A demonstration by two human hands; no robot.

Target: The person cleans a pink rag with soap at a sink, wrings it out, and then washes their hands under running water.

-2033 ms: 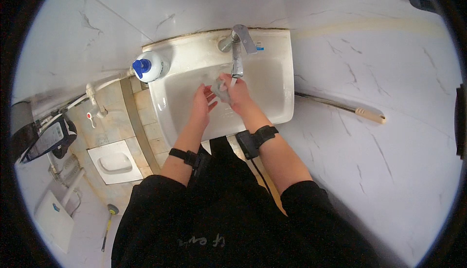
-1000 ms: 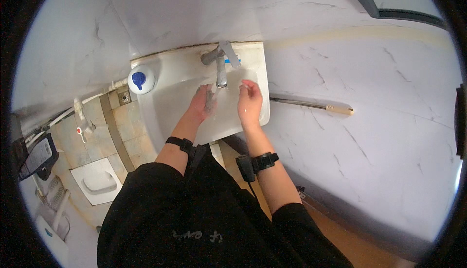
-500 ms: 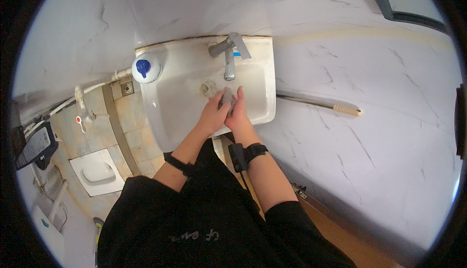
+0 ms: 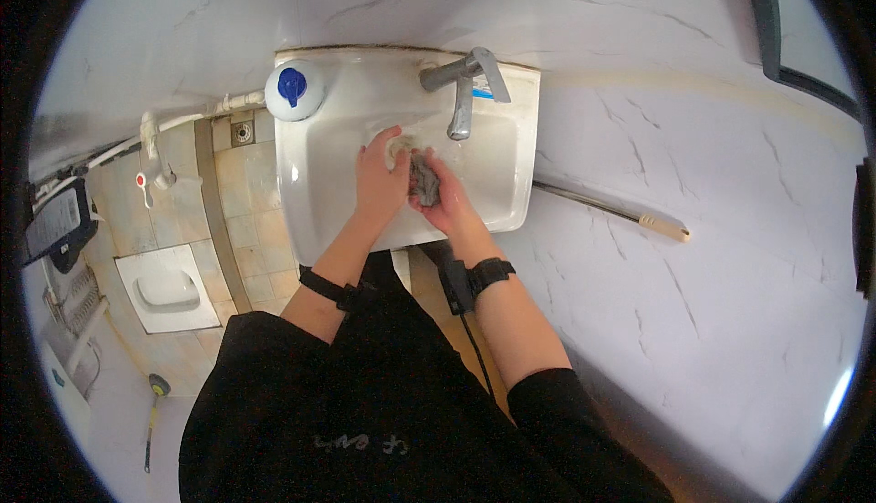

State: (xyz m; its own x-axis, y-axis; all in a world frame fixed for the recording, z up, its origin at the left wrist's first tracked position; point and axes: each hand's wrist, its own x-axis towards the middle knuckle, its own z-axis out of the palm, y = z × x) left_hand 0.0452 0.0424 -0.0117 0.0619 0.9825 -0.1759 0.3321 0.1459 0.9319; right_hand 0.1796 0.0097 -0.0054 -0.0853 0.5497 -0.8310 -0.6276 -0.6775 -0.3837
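Note:
Over the white washbasin [image 4: 493, 202], my right hand [image 4: 447, 195] holds a crumpled grey cloth [image 4: 425, 181] in its cupped palm and fingers. Beside it on the left is my left hand [image 4: 379, 179], its fingers stretched out and apart, the thumb side close to the cloth. Whether the thumb touches the cloth I cannot tell. Partly behind the left fingers shows the drain [image 4: 399, 149]. A chrome faucet [image 4: 462, 115] stands at the back of the basin, its spout just beyond my right hand.
A white bottle with a blue cap [image 4: 292, 90] stands on the basin's back left corner. To the right, a rod with a beige handle [image 4: 664, 228] leans by the marbled wall. At left are a wall tap [image 4: 157, 175] and a squat toilet [image 4: 173, 291] in the tiled floor.
My hands have parted: the left has come off the cloth and opened out to the left, while the cloth stays in my right hand. The view has shifted slightly.

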